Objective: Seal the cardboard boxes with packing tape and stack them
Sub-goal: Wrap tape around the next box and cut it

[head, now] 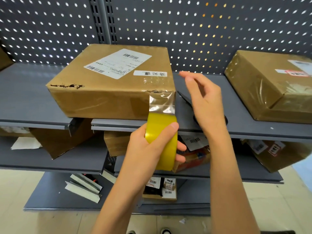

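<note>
The left hand has its grip clenched round the yellow tape roll, thumb across the roll's face and fingers wrapped behind, just below the shelf edge. A clear tape strip runs from the roll up onto the front right corner of the box standing on that shelf. The right hand hovers beside that corner with its grip released, fingers loosely spread and touching nothing; a second box sits well apart at right.
</note>
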Demonstrator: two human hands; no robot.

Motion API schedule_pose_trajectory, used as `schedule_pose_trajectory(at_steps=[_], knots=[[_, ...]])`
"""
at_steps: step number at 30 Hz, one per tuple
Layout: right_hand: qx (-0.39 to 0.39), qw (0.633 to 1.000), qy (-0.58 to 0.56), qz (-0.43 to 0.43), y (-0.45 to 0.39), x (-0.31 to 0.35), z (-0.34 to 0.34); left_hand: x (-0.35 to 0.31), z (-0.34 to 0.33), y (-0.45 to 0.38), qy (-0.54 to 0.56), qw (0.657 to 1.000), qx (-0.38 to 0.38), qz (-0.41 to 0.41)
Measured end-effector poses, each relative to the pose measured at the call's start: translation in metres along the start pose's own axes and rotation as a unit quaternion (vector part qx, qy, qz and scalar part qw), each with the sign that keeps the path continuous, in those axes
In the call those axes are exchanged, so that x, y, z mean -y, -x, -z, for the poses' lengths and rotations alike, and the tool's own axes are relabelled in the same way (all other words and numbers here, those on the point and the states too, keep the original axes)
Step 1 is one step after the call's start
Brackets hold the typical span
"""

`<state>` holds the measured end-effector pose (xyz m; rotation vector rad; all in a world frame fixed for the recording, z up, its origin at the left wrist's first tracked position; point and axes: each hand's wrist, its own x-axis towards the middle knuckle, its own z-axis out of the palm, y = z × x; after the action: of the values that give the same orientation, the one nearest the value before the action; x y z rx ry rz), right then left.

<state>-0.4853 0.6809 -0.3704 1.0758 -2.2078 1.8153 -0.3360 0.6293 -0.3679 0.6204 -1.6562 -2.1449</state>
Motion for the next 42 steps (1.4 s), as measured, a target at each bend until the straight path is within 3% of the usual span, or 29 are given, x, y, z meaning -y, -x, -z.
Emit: schedule_pose_trajectory(at_steps=[2, 6, 14, 19, 24, 34, 42], knots=[[-0.045, 0.992, 0.114, -0.025, 0.008, -0.011, 0.015, 0.0, 0.0, 0.0, -0.001, 1.0, 0.002, -0.001], [0.001, 0.921, 0.374, -0.113, 0.018, -0.028, 0.032, 0.001, 0.0, 0.0, -0.011, 1.0, 0.0, -0.005], [0.031, 0.899, 0.409, -0.152, 0.025, -0.032, 0.036, 0.003, 0.0, 0.0, -0.021, 1.0, -0.006, -0.01], [0.049, 0.919, 0.365, -0.139, 0.027, -0.033, 0.041, 0.004, 0.0, 0.0, -0.022, 1.0, -0.009, -0.014], [0.06, 0.981, 0.165, -0.087, 0.034, -0.019, 0.055, 0.006, 0.0, 0.001, -0.024, 0.999, -0.014, -0.019], [0.119, 0.986, 0.086, -0.085, 0.05, -0.009, 0.076, 0.008, -0.001, 0.001, -0.019, 0.999, -0.022, -0.024], [0.167, 0.978, 0.084, -0.09, 0.056, 0.002, 0.09, 0.008, 0.001, 0.003, -0.031, 0.999, -0.02, -0.029]])
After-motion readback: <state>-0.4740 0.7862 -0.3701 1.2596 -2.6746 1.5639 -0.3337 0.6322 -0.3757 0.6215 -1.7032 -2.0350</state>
